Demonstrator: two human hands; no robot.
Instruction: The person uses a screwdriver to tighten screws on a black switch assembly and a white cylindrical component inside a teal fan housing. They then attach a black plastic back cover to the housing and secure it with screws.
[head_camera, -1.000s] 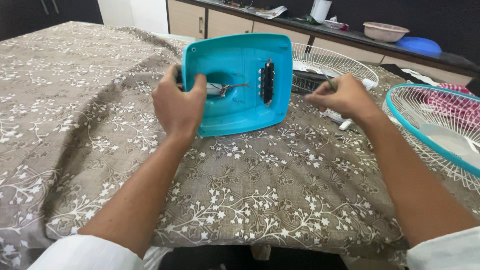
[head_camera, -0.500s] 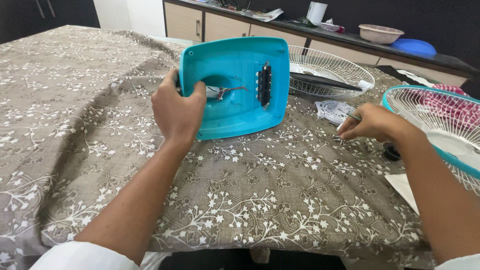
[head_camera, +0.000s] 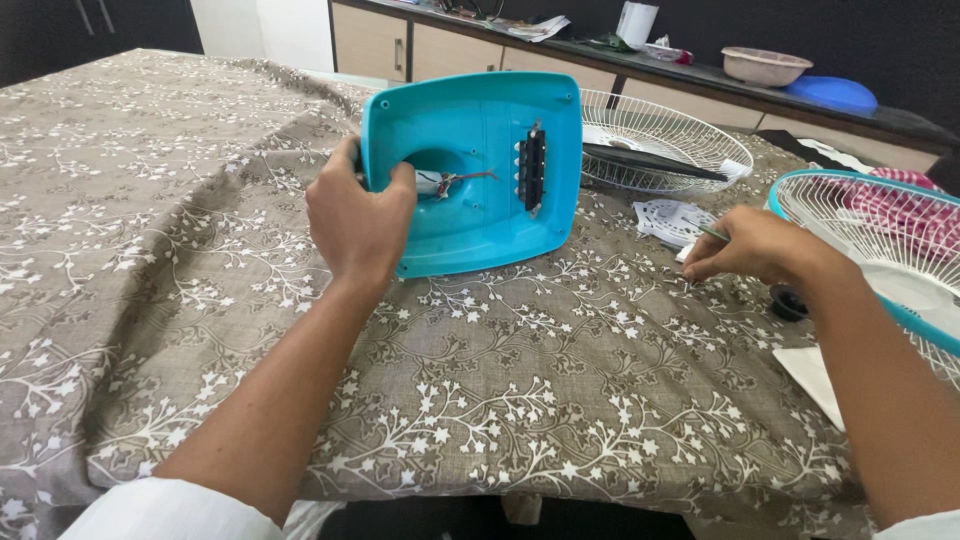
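Observation:
My left hand (head_camera: 358, 222) grips the left edge of a turquoise plastic fan base (head_camera: 480, 170), which stands tilted up on the table with its hollow underside facing me. Wires and a black switch block (head_camera: 532, 168) show inside it. My right hand (head_camera: 752, 245) rests low on the tablecloth to the right, fingers pinched on a thin green-handled tool (head_camera: 712, 233) near a white plastic piece (head_camera: 672, 220).
A grey floral cloth (head_camera: 480, 400) covers the table. A white wire fan guard (head_camera: 655, 135) with a black blade lies behind the base. Another guard with a turquoise rim (head_camera: 860, 215) sits at the right, a small black cap (head_camera: 788, 302) beside it. A counter with bowls runs along the back.
My right hand has left the fan base and moved right and down to the tablecloth by the white piece. My left hand keeps its hold on the base.

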